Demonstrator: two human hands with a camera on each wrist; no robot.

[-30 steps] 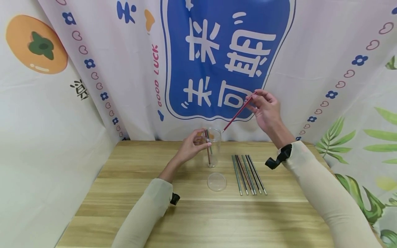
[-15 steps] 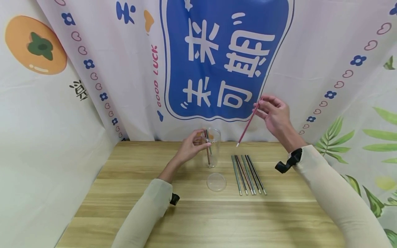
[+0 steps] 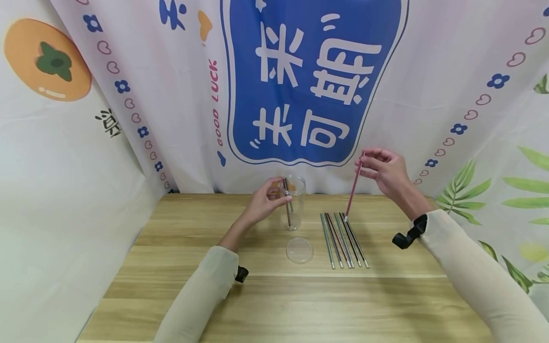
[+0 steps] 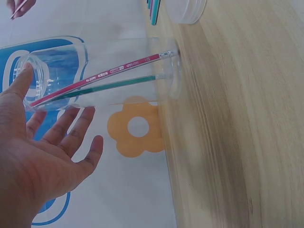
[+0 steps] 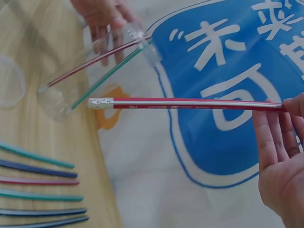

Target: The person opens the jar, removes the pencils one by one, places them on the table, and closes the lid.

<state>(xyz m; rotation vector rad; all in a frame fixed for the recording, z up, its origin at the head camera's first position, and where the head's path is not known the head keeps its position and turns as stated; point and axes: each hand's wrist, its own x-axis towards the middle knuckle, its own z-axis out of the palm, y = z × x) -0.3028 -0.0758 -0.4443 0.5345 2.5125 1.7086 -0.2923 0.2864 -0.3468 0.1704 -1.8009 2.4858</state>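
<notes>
My left hand (image 3: 265, 204) grips a clear plastic jar (image 3: 299, 207) by its upper part, thumb and fingers on either side. The jar stands upright on the table. Inside lean a red pencil (image 4: 109, 73) and a green pencil (image 4: 118, 83), eraser ends at the bottom. To the right, my right hand (image 3: 388, 174) pinches another red pencil (image 3: 355, 188) by its upper end. Its metal-and-eraser end (image 5: 101, 103) points down, over the far ends of a row of several pencils (image 3: 338, 238); whether it touches them I cannot tell.
A round clear lid (image 3: 299, 250) lies in front of the jar, left of the pencil row. The wooden table (image 3: 274, 305) ends at a printed cloth (image 3: 193, 119) hanging close behind the jar. Black straps (image 3: 409, 232) sit on both wrists.
My right hand has moved right and down with the red pencil, away from the jar's mouth to the pencil row. The pencil now hangs more upright. My left hand and the jar stay put.
</notes>
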